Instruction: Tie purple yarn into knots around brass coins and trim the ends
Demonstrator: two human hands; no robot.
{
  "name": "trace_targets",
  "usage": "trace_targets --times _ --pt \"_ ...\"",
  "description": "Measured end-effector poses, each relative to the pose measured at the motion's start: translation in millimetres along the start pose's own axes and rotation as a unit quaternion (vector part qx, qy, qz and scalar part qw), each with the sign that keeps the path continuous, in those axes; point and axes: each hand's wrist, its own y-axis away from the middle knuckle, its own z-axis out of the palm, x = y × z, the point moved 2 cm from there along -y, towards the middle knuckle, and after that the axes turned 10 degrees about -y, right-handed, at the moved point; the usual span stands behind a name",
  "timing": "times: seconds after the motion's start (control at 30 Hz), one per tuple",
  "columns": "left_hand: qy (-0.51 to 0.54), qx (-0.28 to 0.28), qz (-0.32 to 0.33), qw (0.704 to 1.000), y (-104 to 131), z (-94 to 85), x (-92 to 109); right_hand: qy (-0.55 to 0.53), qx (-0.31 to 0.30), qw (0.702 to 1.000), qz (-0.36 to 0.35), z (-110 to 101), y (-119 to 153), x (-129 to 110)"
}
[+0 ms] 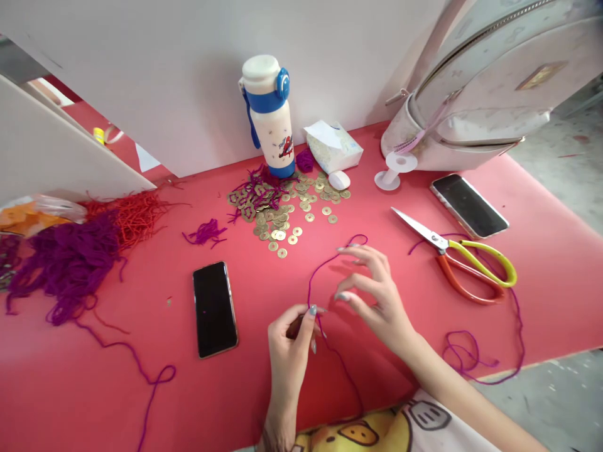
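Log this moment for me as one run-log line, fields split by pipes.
left hand: pinching purple cord | right hand: spread beside cord, contact unclear | right side: scissors | beyond hands: coins

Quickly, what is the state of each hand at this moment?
Left hand: closed, pinching the purple cord.
Right hand: open beside the cord; contact unclear.

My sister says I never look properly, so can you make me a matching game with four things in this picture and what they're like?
Things:
1. Bottle
2. Left hand
3. Scissors
4. Coins

Clues:
A. Gold-coloured
B. Partly red and yellow
C. White and blue
D. Pinching purple thread

Pairs: 1-C, 2-D, 3-B, 4-A
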Motion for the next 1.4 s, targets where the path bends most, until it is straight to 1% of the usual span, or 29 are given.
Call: trace_targets --times 0.07,0.1,0.17,0.23,0.33,0.47,0.53,0.63,0.73,0.8,0.87,0.9,0.97,1.03,1.07,1.13,1.2,1.27,1.3,1.4 --pt "-0.009 0.007 0.007 1.0 0 -0.8 0 -0.019 -0.089 0.996 -0.001 8 2 0" --pt "-0.013 0.011 0.01 1.0 0 -1.3 0 -0.028 -0.122 0.992 0.004 13 3 0" --pt "-0.019 0.02 0.016 0.999 0 -2.0 1 -0.048 -0.155 0.986 0.022 19 5 1" --pt "-0.016 0.026 0.02 0.999 0 -2.4 1 -0.073 -0.164 0.983 0.043 23 7 3" --pt "-0.004 0.028 0.023 0.999 0 -2.6 0 -0.104 -0.172 0.978 0.061 22 8 3" --pt "0.024 0.052 0.029 0.998 0 -4.8 -3 -0.137 -0.194 0.97 0.058 16 7 -5" --pt "0.037 0.069 0.036 0.996 -1 -6.7 -4 -0.137 -0.209 0.967 0.04 14 6 -11" --pt "0.03 0.078 0.049 0.995 -1 -8.6 -2 -0.1 -0.218 0.971 -0.003 12 9 -19" --pt "-0.024 0.093 0.077 0.992 2 -9.7 3 -0.042 -0.204 0.977 -0.044 9 15 -23" --pt "-0.083 0.108 0.119 0.984 6 -10.2 6 0.001 -0.19 0.979 -0.069 4 19 -24" --pt "-0.154 0.117 0.171 0.966 11 -10.1 7 0.031 -0.189 0.977 -0.092 -2 21 -25" --pt "-0.192 0.119 0.199 0.954 13 -9.9 7 0.035 -0.199 0.974 -0.104 -4 21 -26" --pt "-0.272 0.11 0.261 0.92 18 -8.7 6 0.019 -0.229 0.965 -0.124 -9 20 -27" --pt "-0.342 0.087 0.339 0.872 24 -6.7 7 -0.013 -0.247 0.959 -0.138 -13 19 -28" --pt "-0.369 0.074 0.38 0.845 27 -5.4 8 -0.027 -0.245 0.959 -0.142 -14 19 -29" --pt "-0.396 0.058 0.459 0.793 34 -2.9 12 -0.045 -0.222 0.964 -0.141 -15 18 -29" --pt "-0.385 0.061 0.523 0.758 41 -0.8 17 -0.054 -0.195 0.971 -0.129 -17 20 -27" --pt "-0.349 0.088 0.569 0.739 50 0.7 22 -0.066 -0.172 0.976 -0.116 -18 24 -24" --pt "-0.331 0.112 0.585 0.732 54 1.4 23 -0.076 -0.167 0.977 -0.112 -19 27 -23" --pt "-0.309 0.203 0.588 0.719 66 4.9 23 -0.105 -0.168 0.973 -0.114 -21 37 -20"
